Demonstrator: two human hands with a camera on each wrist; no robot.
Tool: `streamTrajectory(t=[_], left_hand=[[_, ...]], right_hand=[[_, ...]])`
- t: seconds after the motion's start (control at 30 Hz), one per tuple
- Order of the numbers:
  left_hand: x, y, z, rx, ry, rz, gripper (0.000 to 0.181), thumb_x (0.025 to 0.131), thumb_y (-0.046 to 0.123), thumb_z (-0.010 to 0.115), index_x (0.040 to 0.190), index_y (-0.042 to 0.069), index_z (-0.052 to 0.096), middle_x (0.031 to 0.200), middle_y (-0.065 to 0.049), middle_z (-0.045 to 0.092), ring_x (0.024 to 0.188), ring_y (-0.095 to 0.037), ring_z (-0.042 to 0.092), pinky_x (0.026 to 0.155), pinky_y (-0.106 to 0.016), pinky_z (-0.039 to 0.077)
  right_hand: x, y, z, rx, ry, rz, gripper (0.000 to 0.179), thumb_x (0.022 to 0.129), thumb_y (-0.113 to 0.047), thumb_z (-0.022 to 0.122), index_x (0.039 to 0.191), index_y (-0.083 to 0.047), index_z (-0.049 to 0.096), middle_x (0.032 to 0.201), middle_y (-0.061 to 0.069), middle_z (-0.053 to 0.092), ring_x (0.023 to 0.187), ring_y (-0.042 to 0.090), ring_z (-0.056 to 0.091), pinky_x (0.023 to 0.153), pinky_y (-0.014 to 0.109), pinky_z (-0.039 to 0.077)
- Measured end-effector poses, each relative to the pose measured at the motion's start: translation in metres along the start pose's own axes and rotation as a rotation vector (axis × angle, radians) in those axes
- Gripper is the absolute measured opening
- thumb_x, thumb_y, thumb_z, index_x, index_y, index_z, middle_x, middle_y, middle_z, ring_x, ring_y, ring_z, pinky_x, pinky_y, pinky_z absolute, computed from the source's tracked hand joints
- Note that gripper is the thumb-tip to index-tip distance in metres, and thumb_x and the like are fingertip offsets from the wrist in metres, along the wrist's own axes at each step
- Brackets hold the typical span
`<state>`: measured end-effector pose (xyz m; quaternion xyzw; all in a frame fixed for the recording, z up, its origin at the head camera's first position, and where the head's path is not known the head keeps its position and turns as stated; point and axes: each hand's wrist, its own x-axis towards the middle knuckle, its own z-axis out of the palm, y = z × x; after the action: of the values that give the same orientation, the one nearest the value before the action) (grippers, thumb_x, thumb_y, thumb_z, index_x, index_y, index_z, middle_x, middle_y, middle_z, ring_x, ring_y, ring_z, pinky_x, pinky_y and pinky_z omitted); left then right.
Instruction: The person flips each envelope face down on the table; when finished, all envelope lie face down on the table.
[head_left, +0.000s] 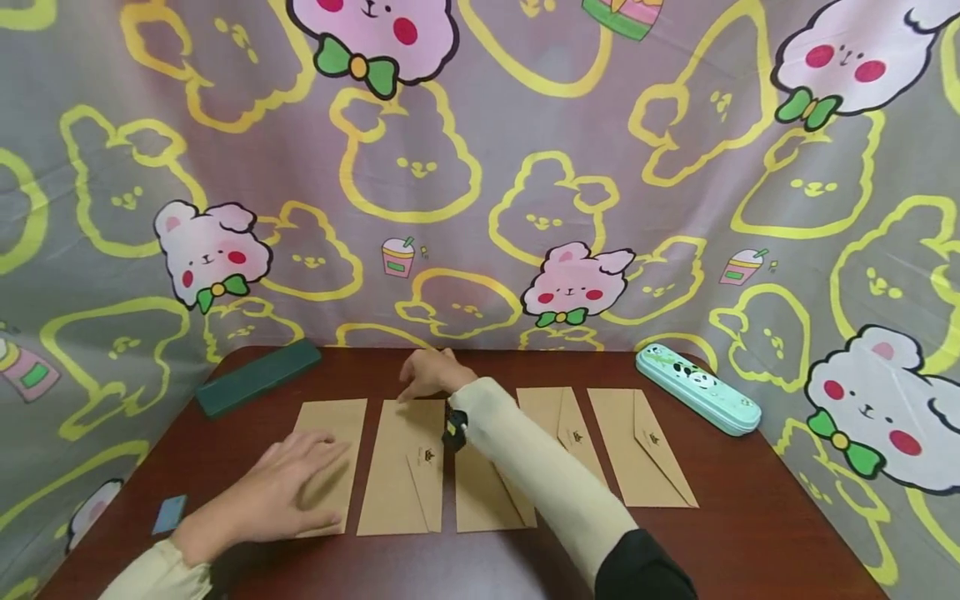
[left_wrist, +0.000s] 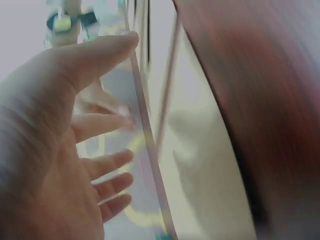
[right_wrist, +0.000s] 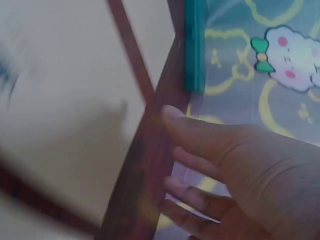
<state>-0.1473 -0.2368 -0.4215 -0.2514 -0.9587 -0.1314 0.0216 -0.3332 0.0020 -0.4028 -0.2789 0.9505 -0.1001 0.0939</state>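
Observation:
Several brown paper envelopes lie side by side in a row. Above the leftmost envelope (head_left: 336, 417) is my left hand (head_left: 281, 483), its fingers spread and slightly bent. In the left wrist view, the thumb and fingers of that hand (left_wrist: 65, 150) stand apart with nothing between them. My right hand (head_left: 435, 373) reaches to the far end of the second envelope (head_left: 396, 483), fingers loosely bent. The right wrist view shows this hand (right_wrist: 240, 170) holding nothing; contact with the paper cannot be told. My right forearm partly covers the third envelope (head_left: 480, 500) and fourth envelope (head_left: 555, 408).
The fifth envelope (head_left: 637, 442) lies at the right of the row. Behind it is a mint panda-print case (head_left: 697, 387). A dark green case (head_left: 258, 379) sits at the back left, and a small blue item (head_left: 169, 514) near the left edge. A patterned curtain (head_left: 465, 183) hangs behind the table (head_left: 765, 517).

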Motion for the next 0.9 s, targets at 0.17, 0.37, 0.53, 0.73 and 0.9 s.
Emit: streamTrajectory(t=[0.17,0.37,0.53,0.73,0.9], left_hand=[[0.025,0.039,0.009,-0.071,-0.159,0.051,0.092,0.075,0.069,0.08,0.144,0.012,0.06,0.16,-0.021,0.043,0.148,-0.045,0.037,0.11,-0.073,0.032],[0.043,0.059,0.018,0.03,-0.232,0.074,0.095,0.068,0.062,0.087,0.138,0.002,0.063,0.156,-0.027,0.046,0.149,-0.046,0.039,0.118,-0.061,0.033],[0.052,0.062,0.025,0.042,-0.279,0.06,0.098,0.068,0.059,0.088,0.139,-0.003,0.061,0.152,-0.03,0.049,0.145,-0.047,0.044,0.119,-0.058,0.034],[0.052,0.06,0.028,0.03,-0.247,0.018,0.095,0.067,0.056,0.089,0.134,-0.006,0.063,0.148,-0.031,0.053,0.14,-0.048,0.05,0.115,-0.058,0.039],[0.053,0.062,0.029,0.022,-0.23,0.033,0.093,0.067,0.055,0.09,0.132,-0.005,0.064,0.147,-0.031,0.054,0.137,-0.048,0.052,0.11,-0.06,0.044]], right_hand=[[-0.025,0.031,-0.001,0.013,-0.107,0.105,0.054,0.081,-0.046,0.086,0.127,-0.021,0.073,0.135,-0.007,0.07,0.13,0.018,0.06,0.119,0.047,0.029],[-0.037,0.039,0.009,-0.079,-0.077,0.078,0.06,0.079,-0.054,0.085,0.127,-0.02,0.071,0.13,-0.004,0.068,0.122,0.018,0.057,0.105,0.042,0.038],[-0.037,0.041,0.012,-0.098,-0.043,0.077,0.044,0.081,-0.054,0.083,0.113,-0.024,0.076,0.116,-0.007,0.067,0.11,0.014,0.055,0.095,0.036,0.038],[-0.027,0.044,0.009,0.008,-0.044,0.04,0.021,0.098,-0.036,0.067,0.084,-0.021,0.074,0.088,-0.01,0.063,0.079,0.008,0.049,0.089,0.035,0.032],[-0.031,0.053,0.006,0.018,-0.039,-0.005,0.022,0.097,-0.005,0.058,0.1,-0.021,0.073,0.102,-0.011,0.071,0.093,0.007,0.061,0.108,0.043,0.029]])
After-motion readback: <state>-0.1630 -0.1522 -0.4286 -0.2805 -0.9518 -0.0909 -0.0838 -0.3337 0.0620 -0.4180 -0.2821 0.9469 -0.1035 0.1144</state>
